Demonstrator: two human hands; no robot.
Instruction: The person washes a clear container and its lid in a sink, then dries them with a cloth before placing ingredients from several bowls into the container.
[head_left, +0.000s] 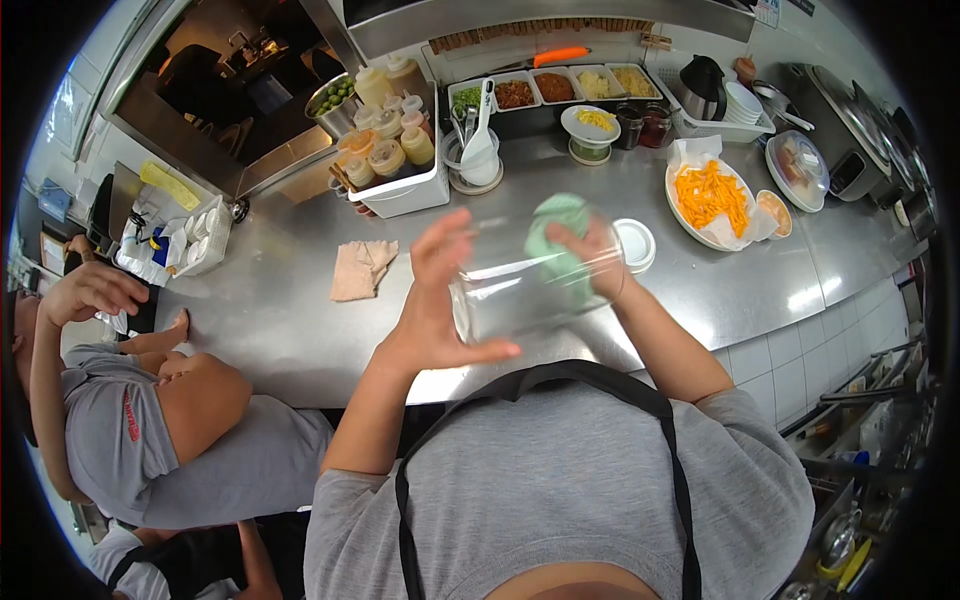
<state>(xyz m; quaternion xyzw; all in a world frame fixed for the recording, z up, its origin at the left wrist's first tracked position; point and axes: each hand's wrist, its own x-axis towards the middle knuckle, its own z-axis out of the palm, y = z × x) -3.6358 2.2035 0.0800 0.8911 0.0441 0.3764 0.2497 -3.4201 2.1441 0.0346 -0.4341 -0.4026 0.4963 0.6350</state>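
Observation:
A clear glass or plastic jar (502, 285), blurred by motion, lies sideways above the steel counter (300, 330) in front of my chest. My left hand (435, 300) is at the jar's left end, its fingers spread around that end; whether it touches the jar is not plain. At the other end, my right hand (592, 255) holds a light green cloth (559, 225), which shows at the jar's open end, partly seen through the clear wall. A folded beige cloth (364, 270) rests on the counter to the left. Just right of my right hand is a white round lid (635, 244).
A white bin of squeeze bottles (405, 191), a container with a white spatula (480, 150) and trays of chopped food (555, 86) line the back. Right stands a bowl of orange strips (712, 199). A co-worker (195, 442) leans at the counter's left, another person below.

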